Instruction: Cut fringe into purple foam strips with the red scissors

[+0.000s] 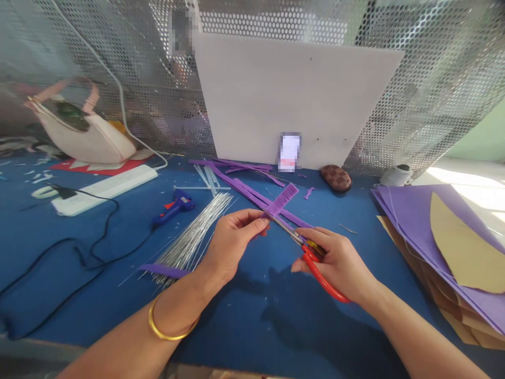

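Snipping purple strip [281, 201] with scissors [311, 258]

Blue tabletop [244, 316], perforated metal mesh wall [426, 79] behind, white board [292, 89] leaning, sunlight at right

A blue work table [244, 316] carries a bundle of thin silver wires [193, 237] fanned out near its middle, with a blue glue gun [175, 204] just beside them. To the left lies a white power strip [106, 188] with a black cable [79, 252] looping across the cloth. Behind it, a cream handbag [84, 134] rests on a red sheet [102, 167]. A white board [292, 100] leans against the perforated metal screen [434, 68] at the back — a brown checked pouch [335, 178] and a white tape roll [396, 175] sit near its foot. Loose purple strips [236, 173] lie in front of the board. At the right edge — stacked purple foam sheets [410, 216] topped by a tan cut-out [465, 247].
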Available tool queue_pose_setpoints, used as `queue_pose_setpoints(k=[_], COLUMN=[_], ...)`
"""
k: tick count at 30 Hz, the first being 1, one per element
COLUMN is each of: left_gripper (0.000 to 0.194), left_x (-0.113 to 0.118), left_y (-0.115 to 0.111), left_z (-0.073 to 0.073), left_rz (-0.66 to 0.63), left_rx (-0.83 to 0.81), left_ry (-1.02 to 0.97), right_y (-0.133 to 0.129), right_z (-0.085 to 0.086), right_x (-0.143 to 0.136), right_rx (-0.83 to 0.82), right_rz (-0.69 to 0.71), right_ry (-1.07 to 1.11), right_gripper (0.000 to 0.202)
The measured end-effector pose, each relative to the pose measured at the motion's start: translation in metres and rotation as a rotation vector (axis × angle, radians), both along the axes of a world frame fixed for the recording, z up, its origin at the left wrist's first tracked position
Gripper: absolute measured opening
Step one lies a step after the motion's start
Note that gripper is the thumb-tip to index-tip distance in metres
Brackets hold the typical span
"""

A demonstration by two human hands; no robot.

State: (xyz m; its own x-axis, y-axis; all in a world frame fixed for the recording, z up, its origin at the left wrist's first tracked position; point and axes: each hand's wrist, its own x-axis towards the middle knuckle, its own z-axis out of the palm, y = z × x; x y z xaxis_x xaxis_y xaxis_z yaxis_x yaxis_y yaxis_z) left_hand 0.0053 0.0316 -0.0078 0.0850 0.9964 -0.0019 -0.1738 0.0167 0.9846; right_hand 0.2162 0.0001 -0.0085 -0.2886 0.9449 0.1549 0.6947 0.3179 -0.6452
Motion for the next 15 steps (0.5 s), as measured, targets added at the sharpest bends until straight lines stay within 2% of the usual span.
queue_pose_setpoints(k=[9, 15], left_gripper=[0.01, 0.012], left_x=[0.001, 0.0012], left_y=[-0.0003, -0.0008], left_z=[0.0006, 0.0022], left_rz=[0.029, 0.018], left_rx=[-0.007, -0.007], left_ry=[-0.011, 0.01], right_y=[-0.0009, -0.001], right_z=[-0.0023, -0.002], right_x=[-0.0007, -0.0011], right_rx=[0.078, 0.092], right_rz=[0.001, 0.008], right_ry=[-0.119, -0.104], right_gripper=[0.056, 0.052])
